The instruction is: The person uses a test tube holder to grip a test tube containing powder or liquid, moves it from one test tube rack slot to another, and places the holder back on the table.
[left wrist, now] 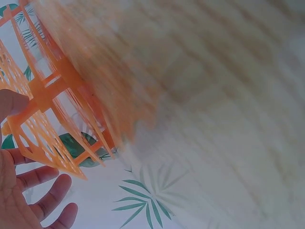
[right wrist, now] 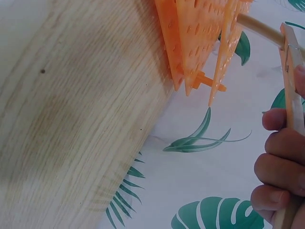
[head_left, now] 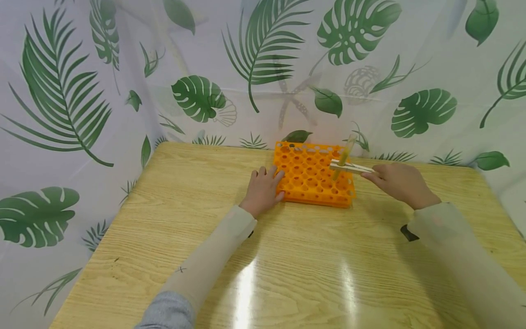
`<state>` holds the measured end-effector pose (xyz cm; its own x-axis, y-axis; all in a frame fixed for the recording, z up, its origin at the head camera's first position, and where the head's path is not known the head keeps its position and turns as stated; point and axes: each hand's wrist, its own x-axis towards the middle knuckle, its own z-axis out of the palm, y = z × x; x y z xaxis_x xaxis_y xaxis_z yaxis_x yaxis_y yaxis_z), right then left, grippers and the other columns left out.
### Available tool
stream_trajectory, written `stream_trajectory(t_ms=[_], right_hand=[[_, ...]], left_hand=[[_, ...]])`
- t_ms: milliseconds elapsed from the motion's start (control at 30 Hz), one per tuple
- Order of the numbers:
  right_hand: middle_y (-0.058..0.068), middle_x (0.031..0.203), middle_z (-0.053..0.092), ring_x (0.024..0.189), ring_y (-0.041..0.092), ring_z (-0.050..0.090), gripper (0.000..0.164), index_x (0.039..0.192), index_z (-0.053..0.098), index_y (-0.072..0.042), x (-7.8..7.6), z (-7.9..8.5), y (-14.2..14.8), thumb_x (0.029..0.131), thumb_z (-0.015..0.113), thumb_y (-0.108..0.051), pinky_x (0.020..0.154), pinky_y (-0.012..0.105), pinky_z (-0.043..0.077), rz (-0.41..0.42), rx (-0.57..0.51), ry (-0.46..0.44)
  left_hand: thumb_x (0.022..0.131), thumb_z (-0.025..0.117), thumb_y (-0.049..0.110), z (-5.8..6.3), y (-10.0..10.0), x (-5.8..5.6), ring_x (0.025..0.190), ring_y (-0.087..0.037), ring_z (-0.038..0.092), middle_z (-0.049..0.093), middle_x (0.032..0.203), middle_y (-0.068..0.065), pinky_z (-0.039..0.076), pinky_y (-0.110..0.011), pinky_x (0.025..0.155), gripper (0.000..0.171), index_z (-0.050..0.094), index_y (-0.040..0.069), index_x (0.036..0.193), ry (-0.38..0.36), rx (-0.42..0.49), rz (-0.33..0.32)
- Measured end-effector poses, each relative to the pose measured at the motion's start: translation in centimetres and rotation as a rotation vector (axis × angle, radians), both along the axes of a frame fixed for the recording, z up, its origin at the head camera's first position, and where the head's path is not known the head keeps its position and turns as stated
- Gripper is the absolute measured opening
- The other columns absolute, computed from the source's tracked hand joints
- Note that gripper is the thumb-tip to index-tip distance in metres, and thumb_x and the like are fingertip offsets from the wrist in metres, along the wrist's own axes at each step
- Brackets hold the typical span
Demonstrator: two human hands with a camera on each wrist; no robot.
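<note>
An orange test tube rack with rows of round holes stands on the table. At its left end my left hand holds the corner between thumb and index finger, the other fingers spread outside it. My right hand grips a wooden test tube holder by its handle, fingers curled round it in the right wrist view. Clamped in the holder's jaws is a glass test tube with yellowish liquid, tilted over the rack's right part. Its lower end is right at the rack's top plate.
The wood-grain table stretches left and in front of the rack. Behind it and at the sides hangs a white cloth with green leaf prints, close to the rack's back edge.
</note>
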<state>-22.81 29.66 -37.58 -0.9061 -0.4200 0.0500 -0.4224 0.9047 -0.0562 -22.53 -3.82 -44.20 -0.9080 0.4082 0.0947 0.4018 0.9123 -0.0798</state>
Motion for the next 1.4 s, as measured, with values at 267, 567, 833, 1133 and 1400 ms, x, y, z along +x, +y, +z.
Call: stream_trajectory(t_ms=[267,567,833,1133,1400], right_hand=[[0.0,0.051,0.036,0.046,0.014,0.034,0.045,0.061,0.044,-0.013,0.0,0.2,0.0,0.096,0.047,-0.042,0.048,0.028,0.026,-0.038,-0.007,-0.005],[0.0,0.053,0.038,0.048,0.014,0.037,0.048,0.064,0.046,-0.013,0.0,0.7,0.0,0.097,0.043,-0.047,0.049,0.029,0.029,-0.033,0.006,-0.022],[0.0,0.052,0.037,0.047,0.014,0.036,0.045,0.064,0.047,-0.012,0.1,1.1,-0.1,0.097,0.045,-0.043,0.049,0.029,0.029,-0.031,-0.002,-0.02],[0.0,0.053,0.042,0.047,0.014,0.039,0.05,0.069,0.052,-0.012,0.0,1.3,-0.6,0.096,0.04,-0.052,0.048,0.029,0.031,-0.03,0.003,-0.033],[0.0,0.054,0.043,0.048,0.014,0.039,0.047,0.069,0.052,-0.012,0.0,1.5,-0.8,0.097,0.042,-0.048,0.049,0.029,0.031,-0.026,0.011,-0.044]], left_hand=[[0.092,0.051,0.049,0.1,0.0,0.1,0.111,-0.027,0.049,0.043,0.14,-0.004,0.04,-0.04,0.09,0.053,0.041,0.021,0.136,-0.004,0.002,-0.001],[0.092,0.052,0.049,-0.1,-0.1,0.1,0.109,-0.026,0.05,0.045,0.138,-0.003,0.041,-0.04,0.089,0.052,0.042,0.021,0.135,0.019,0.007,-0.005],[0.091,0.052,0.048,-0.1,0.0,0.1,0.107,-0.026,0.05,0.045,0.136,-0.003,0.042,-0.039,0.087,0.052,0.043,0.02,0.134,0.027,0.01,-0.006],[0.092,0.052,0.048,0.0,0.0,0.1,0.108,-0.026,0.049,0.045,0.136,-0.003,0.041,-0.039,0.088,0.052,0.042,0.02,0.135,0.01,0.015,-0.005],[0.092,0.052,0.047,0.0,0.0,0.1,0.109,-0.027,0.049,0.043,0.138,-0.004,0.041,-0.04,0.088,0.053,0.042,0.02,0.137,-0.004,0.024,-0.005]])
